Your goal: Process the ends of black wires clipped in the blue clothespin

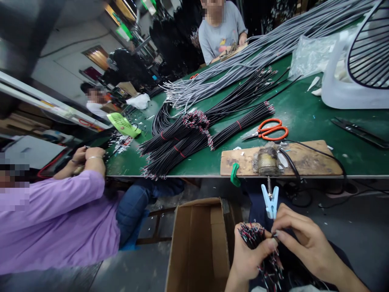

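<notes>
My left hand [247, 253] is wrapped round a bundle of black wires with red and white stripped ends [253, 236], held low over my lap. My right hand [300, 233] pinches a single wire end [276, 234] at the top of that bundle, thumb and fingers pressed together. Just above my hands a light blue clip [270, 201] hangs from a small device [267, 161] fixed on a wooden board [306, 156] at the table's front edge.
Open cardboard box [197, 243] stands left of my knees. On the green table [310, 117] lie bundles of black wires [194, 136], grey cables [243, 65], orange scissors [270, 130] and a white fan [355, 61]. A person in purple [60, 219] sits at left; another sits across.
</notes>
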`<state>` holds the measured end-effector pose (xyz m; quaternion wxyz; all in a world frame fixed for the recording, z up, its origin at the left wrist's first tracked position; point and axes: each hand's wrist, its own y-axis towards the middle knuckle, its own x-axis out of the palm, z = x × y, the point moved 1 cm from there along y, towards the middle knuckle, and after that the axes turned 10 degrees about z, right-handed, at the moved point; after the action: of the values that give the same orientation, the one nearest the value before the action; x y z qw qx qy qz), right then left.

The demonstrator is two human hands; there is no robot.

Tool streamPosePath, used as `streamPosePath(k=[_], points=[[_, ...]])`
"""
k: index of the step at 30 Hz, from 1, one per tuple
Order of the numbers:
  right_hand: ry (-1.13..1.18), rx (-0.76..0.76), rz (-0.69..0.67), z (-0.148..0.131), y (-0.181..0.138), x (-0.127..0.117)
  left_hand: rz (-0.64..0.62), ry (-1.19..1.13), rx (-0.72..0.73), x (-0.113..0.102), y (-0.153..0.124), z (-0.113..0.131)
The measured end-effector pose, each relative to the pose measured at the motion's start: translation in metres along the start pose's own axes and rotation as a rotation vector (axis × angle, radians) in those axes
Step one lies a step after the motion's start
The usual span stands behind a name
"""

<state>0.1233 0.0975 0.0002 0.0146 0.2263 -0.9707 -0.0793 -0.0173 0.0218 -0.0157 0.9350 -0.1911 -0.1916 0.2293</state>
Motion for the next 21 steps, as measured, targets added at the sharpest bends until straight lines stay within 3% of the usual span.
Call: streamPosePath(k=[6, 10, 14, 17, 21], points=[[0.189, 0.267, -0.005, 0.015, 0.0, 0.003, -0.084, -0.129, -0.063, 0.01, -0.003, 0.019], [0.18, 0.179, 0.061, 0.014, 0.0, 0.002, -0.107, -0.178, -0.038, 0.01, 0.002, 0.015], [0.182, 0.08, 0.056, 0.006, 0.005, 0.0, -0.192, -0.207, 0.021, 0.009, 0.008, 0.006], [0.281, 0.209, 0.059, 0.008, 0.014, -0.002, -0.198, -0.176, 0.072, 0.01, 0.007, 0.013], [0.426, 0.363, 0.102, 0.013, 0.031, 0.0, -0.184, 0.027, 0.284, 0.011, 0.005, 0.035]])
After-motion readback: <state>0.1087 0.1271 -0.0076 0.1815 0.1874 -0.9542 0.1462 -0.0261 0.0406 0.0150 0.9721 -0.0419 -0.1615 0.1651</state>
